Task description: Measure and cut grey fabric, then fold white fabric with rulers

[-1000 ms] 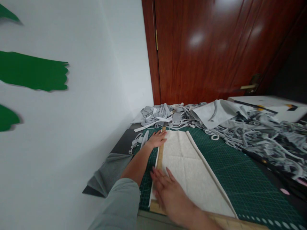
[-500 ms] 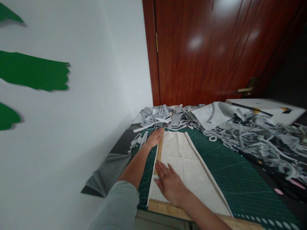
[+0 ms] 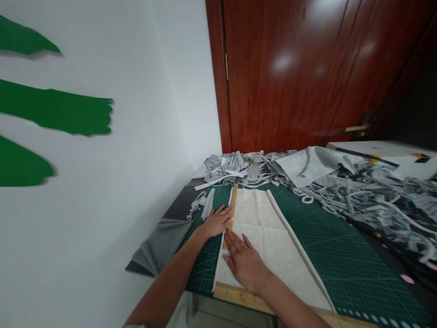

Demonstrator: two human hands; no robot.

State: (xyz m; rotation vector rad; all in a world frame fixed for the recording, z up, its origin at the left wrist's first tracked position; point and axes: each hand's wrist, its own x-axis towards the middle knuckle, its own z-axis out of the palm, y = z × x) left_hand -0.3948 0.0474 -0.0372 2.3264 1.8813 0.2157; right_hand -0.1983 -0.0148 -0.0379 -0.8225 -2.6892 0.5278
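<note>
Both hands lie flat with fingers spread and hold nothing: the left hand presses palm-down on the left edge of a long narrow wooden ruler, its fingertips over the wood, and the right hand rests nearer the person on a long rectangular piece of off-white quilted fabric, its fingers reaching the ruler's near end. This ruler runs along the fabric's left edge, long axis pointing away from the person toward the reddish-brown wooden door. The fabric lies the same way on a dark green gridded cutting mat, with a thin white strip along its right side. A second wooden ruler lies crosswise at the mat's near edge. Grey and white fabric scraps are heaped at the mat's far end and right. A folded grey cloth sits left of the mat by the white wall. Any markings on the rulers or mat are too small to read.
</note>
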